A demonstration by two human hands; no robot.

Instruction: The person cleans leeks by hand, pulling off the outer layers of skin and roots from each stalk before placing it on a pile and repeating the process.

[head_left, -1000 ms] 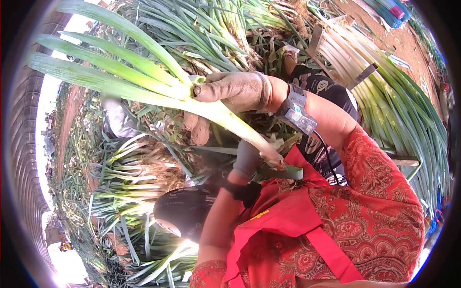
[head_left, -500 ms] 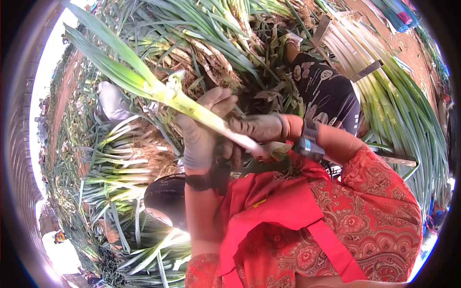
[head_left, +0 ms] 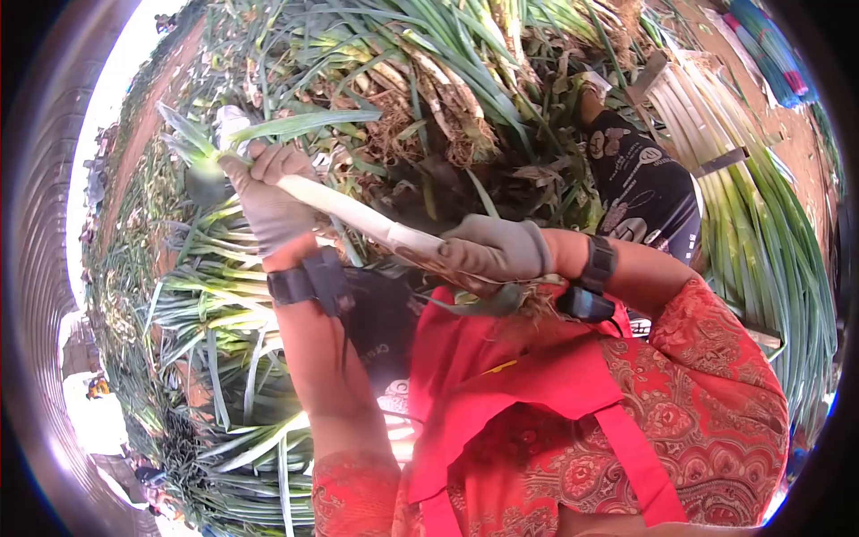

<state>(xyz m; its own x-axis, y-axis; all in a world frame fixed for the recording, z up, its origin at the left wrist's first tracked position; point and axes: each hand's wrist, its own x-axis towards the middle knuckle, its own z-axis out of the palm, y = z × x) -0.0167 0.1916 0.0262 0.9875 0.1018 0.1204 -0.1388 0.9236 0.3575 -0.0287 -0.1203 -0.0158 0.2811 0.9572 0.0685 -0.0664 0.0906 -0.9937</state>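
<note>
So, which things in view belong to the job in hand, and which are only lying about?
Job:
- stalk
- left fingers, right fingers, both holding it
- probably rooted pile, neat stack

Seemingly lying about:
- leaf scraps
- blue bundle

"What sort of place are you seeing?"
"From afar, I see a farm produce-sorting area: heaped green onions [head_left: 447, 54] with soil-caked roots, a tidier pale-stemmed stack [head_left: 747, 206], and bare brown ground [head_left: 761, 100]."

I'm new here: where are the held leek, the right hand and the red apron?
Held leek [head_left: 358, 212]: head view, middle of its pale stalk.
Right hand [head_left: 501, 250]: head view, back of the glove.
Red apron [head_left: 546, 380]: head view, front cloth.
</note>
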